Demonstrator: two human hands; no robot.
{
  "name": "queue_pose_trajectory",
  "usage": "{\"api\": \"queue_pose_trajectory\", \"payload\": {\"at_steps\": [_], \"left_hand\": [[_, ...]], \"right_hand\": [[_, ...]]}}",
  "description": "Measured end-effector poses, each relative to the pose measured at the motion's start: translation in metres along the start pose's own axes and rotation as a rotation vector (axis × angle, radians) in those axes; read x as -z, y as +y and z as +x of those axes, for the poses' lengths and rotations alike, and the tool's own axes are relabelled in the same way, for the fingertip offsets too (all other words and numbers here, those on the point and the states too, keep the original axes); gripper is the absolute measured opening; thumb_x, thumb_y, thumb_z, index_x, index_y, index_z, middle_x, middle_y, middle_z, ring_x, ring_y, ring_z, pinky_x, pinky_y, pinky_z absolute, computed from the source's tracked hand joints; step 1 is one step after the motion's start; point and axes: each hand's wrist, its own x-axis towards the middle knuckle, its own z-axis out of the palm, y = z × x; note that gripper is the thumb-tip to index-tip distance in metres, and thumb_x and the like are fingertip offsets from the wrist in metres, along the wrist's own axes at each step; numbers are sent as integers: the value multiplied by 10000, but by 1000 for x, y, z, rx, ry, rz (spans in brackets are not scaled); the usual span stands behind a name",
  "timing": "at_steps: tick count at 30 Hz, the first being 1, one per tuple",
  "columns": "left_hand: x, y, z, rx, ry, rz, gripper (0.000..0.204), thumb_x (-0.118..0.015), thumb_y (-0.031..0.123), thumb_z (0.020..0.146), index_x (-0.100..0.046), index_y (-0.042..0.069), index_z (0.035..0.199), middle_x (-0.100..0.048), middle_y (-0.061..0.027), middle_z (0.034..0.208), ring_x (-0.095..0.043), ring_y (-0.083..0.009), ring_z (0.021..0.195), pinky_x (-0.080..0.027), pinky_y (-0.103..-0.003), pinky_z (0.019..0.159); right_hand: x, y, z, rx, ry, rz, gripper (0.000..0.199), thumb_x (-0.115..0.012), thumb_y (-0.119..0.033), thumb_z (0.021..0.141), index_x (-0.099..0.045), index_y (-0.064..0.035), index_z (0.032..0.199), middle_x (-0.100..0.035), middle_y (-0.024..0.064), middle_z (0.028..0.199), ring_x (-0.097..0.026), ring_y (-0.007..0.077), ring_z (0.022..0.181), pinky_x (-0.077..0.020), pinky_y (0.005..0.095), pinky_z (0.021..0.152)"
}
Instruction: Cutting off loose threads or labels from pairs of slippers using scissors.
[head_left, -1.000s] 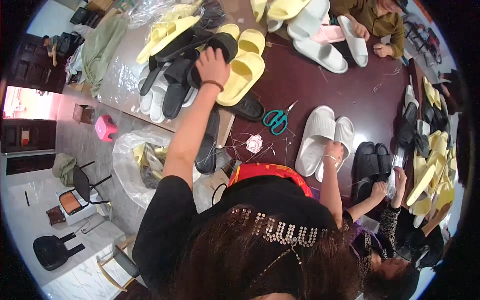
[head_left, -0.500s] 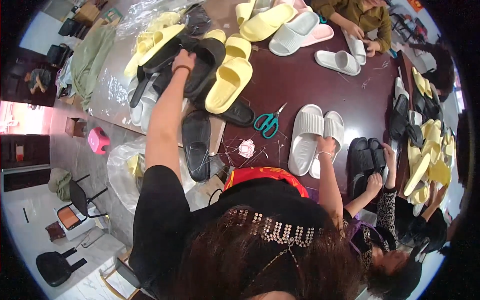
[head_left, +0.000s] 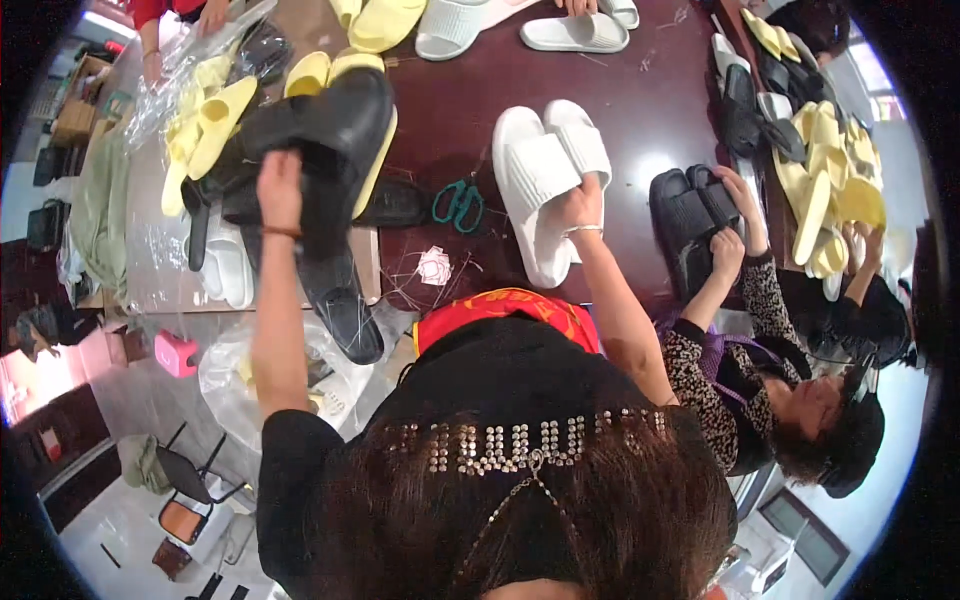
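My left hand (head_left: 280,195), blurred by motion, grips a black slipper (head_left: 355,120) at the left side of the table, over more black slippers and a yellow one; its fingertips are partly hidden. Beneath, another black slipper (head_left: 343,325) points over the near edge. My right hand (head_left: 580,205) is closed on a pair of white slippers (head_left: 525,190) with ribbed straps, its fingers at the strap opening. Between my hands lie teal-handled scissors (head_left: 458,206) and a stack of white and red paper tags (head_left: 434,266) among thin clear strands.
At my right, a co-worker's hands (head_left: 735,240) hold black slippers (head_left: 690,225). Another hand (head_left: 576,6) touches a light slipper (head_left: 575,33) at the far side. Yellow slippers (head_left: 215,120) and clear plastic (head_left: 170,80) cover the left end; a pile of yellow slippers (head_left: 825,150) stands far right.
My view has shifted. The left hand has pulled back toward me, and the black slipper has swung round with it. The white slippers now look raised and tilted in my right hand.
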Motion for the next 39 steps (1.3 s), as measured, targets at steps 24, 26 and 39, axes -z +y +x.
{"api": "queue_pose_trajectory", "payload": {"at_steps": [24, 26, 39], "left_hand": [[-96, 114, -64, 57, 3, -430, 127, -592, 70, 744, -475, 26, 769, -464, -12, 730, -429, -89, 669, -388, -229, 631], [-115, 105, -84, 61, -92, -289, 139, -589, 77, 751, -499, 41, 852, -496, -15, 769, -470, -90, 715, -397, -233, 644], [-57, 32, -25, -356, -111, 973, 490, -622, 112, 629, -479, 171, 1094, -297, -107, 1307, -250, -309, 1206, -221, -513, 948]], "right_hand": [[-42, -91, -54, -121, -519, 921, 499, -614, -143, 731, -404, -35, 1170, -489, 133, 1082, -495, 196, 967, -418, 320, 799], [-52, -91, -45, -385, -602, 993, 452, -600, -75, 732, -421, -37, 1146, -517, 119, 1044, -523, 200, 926, -442, 316, 770], [-43, -74, -42, -345, -604, 857, 364, -600, -33, 721, -458, -1, 1054, -577, 94, 932, -572, 204, 825, -467, 316, 727]]}}
